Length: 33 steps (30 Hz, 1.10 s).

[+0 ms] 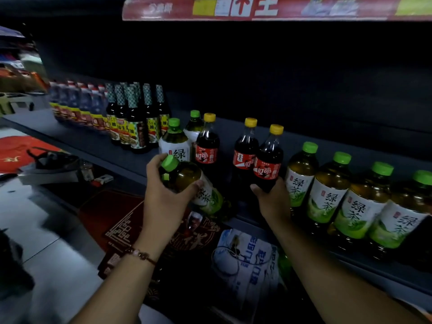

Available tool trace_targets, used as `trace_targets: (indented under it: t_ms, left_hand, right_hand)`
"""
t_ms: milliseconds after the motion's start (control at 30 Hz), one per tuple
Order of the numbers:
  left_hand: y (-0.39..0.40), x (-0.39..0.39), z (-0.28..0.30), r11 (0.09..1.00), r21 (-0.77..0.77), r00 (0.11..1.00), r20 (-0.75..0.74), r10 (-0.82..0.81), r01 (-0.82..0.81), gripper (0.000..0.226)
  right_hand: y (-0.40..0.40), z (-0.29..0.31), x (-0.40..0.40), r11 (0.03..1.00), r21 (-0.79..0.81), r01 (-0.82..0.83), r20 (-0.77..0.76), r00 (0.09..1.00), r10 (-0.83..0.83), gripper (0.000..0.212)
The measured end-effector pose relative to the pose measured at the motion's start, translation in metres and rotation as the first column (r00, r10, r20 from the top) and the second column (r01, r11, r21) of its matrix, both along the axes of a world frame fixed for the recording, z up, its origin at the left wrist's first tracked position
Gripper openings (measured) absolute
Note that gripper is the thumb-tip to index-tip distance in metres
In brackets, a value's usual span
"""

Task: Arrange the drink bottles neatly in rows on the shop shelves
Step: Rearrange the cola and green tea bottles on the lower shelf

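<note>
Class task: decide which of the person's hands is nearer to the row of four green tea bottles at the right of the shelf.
Right. The right hand grips a cola bottle directly beside the row of four green tea bottles; the left hand holds a tilted green tea bottle farther left.

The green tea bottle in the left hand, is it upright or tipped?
Tipped: the tea bottle leans, cap up-left, base down-right, held by the left hand.

bare forearms, no sleeves — a thin beaded bracelet point(142, 254) on the left wrist.
</note>
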<state>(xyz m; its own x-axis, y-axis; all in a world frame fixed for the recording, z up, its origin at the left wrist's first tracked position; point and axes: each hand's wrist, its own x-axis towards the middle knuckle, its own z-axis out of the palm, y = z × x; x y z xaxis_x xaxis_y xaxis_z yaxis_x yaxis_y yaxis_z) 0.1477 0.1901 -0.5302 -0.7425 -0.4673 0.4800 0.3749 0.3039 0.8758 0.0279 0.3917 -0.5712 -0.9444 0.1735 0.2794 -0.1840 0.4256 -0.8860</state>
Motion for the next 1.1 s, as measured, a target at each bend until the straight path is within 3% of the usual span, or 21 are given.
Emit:
trace_targets:
  t_ms: [333,467,533,633,733,867,1000,1100]
  left_hand:
    - [0.018,0.003,0.018,0.999,0.013,0.999,0.003,-0.042,0.042,0.070]
    - [0.018,0.008,0.032,0.998,-0.005,0.998,0.001,-0.063,0.063,0.069]
    - [0.017,0.012,0.043,0.995,-0.051,0.996,0.015,-0.084,0.084,0.071]
    - [0.016,0.021,0.067,0.979,-0.141,0.989,0.027,-0.144,0.147,0.075]
    - [0.015,0.030,0.104,0.952,-0.212,0.974,0.011,-0.224,0.221,0.078]
    - [0.007,0.041,0.168,0.925,-0.313,0.971,-0.022,-0.236,0.218,0.079]
    - [0.001,0.055,0.238,0.891,-0.437,0.981,-0.082,-0.176,0.123,0.075]
    - [-0.004,0.063,0.284,0.794,-0.600,0.985,-0.171,-0.008,-0.097,0.086]
  right_hand:
    - [-0.004,0.011,0.000,0.993,0.026,-0.118,0.130,0.985,0.113,0.064]
    - [-0.001,0.026,0.031,0.977,-0.052,-0.208,0.160,0.964,0.214,0.064]
    - [0.000,0.041,0.057,0.943,-0.072,-0.326,0.158,0.930,0.333,0.062]
    - [-0.001,0.077,0.091,0.827,-0.078,-0.557,0.245,0.793,0.558,0.060]
    - [-0.002,0.118,0.109,0.767,0.046,-0.640,0.173,0.761,0.625,0.042]
    - [-0.015,0.171,0.120,0.815,0.114,-0.568,0.028,0.822,0.569,0.041]
    - [-0.034,0.231,0.130,0.841,0.079,-0.536,-0.126,0.831,0.542,0.037]
    - [-0.048,0.275,0.129,0.867,0.044,-0.497,-0.214,0.843,0.494,0.038]
